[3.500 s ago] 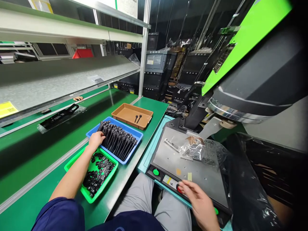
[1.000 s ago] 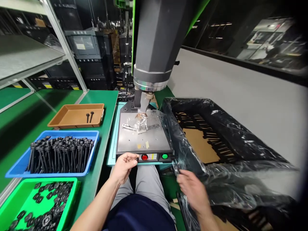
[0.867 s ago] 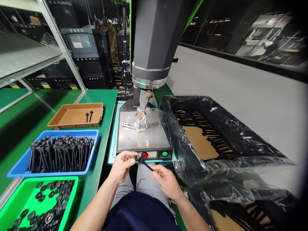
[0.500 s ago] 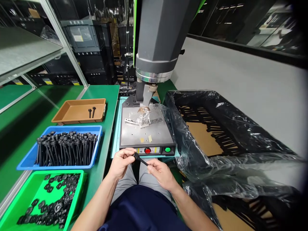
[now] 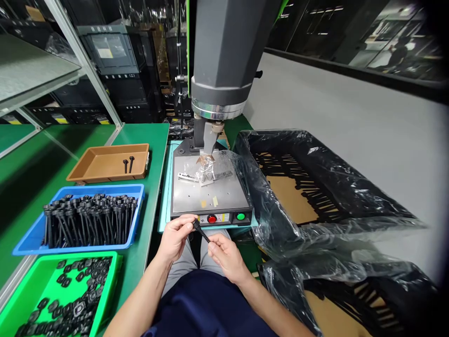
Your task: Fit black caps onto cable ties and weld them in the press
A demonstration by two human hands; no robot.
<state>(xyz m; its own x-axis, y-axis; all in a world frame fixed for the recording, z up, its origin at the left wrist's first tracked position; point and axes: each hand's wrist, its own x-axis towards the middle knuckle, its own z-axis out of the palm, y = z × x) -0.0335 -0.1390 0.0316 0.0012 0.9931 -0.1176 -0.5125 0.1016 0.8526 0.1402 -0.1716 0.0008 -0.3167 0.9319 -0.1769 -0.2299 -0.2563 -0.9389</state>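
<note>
Two big things frame your place: the grey press machine (image 5: 224, 51) stands far in the middle, over its metal plate (image 5: 210, 201), and a black plastic bag (image 5: 315, 206) over a box lies open at your right. On the green bench at your left lie three trays, the brown tray (image 5: 105, 164) with only two finished pieces, the blue tray (image 5: 31, 241) full of black pins, and the near green tray (image 5: 35, 281) with many small black nuts. I judge the work is at an early point, because nearly all pins wait and the plate carries no piece. Your left hand (image 5: 175, 236) pinches the head end of one black pin (image 5: 201, 231), and your right hand (image 5: 224, 252) closes its fingertips on the other end. The pin lies slanted between both hands, just near the red button (image 5: 211, 218).
</note>
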